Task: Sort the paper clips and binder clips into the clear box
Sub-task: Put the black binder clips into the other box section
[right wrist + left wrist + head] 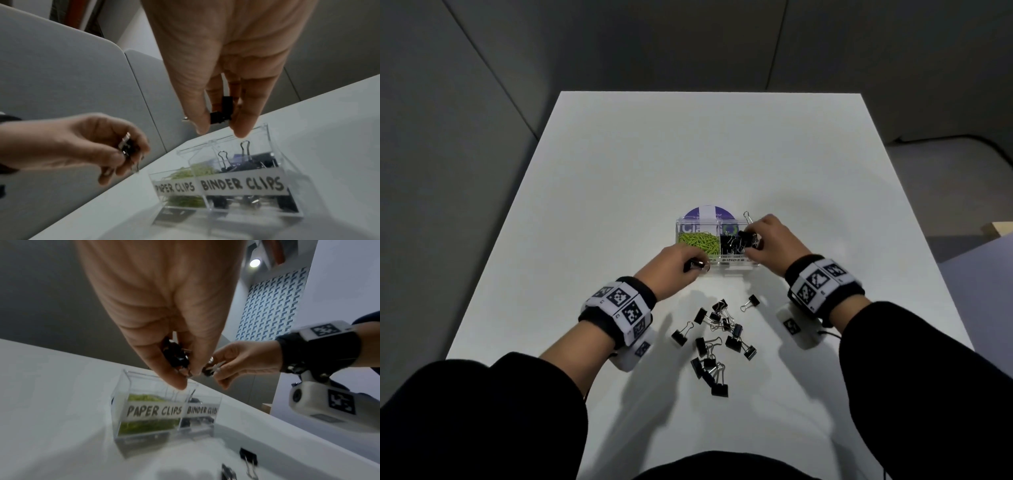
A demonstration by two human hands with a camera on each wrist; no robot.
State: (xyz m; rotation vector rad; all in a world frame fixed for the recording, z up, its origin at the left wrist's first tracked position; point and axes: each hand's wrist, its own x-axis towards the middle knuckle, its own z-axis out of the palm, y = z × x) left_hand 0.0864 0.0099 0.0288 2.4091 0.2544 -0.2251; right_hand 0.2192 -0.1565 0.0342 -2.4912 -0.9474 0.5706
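Observation:
A clear two-compartment box (717,265) stands mid-table; its left half holds green paper clips (698,242), its right half black binder clips (732,245). Labels read PAPER CLIPS (154,410) and BINDER CLIPS (242,185). My right hand (768,245) hovers over the right compartment and pinches black binder clips (223,111) between thumb and fingers. My left hand (674,267) is at the box's front left corner and grips binder clips (175,357) in curled fingers. A pile of several black binder clips (717,337) lies on the white table (602,188) between my wrists.
A purple round label (714,212) lies behind the box. One binder clip (751,301) lies apart from the pile, toward my right wrist. Grey partition panels (61,73) stand beyond the table's far and left edges.

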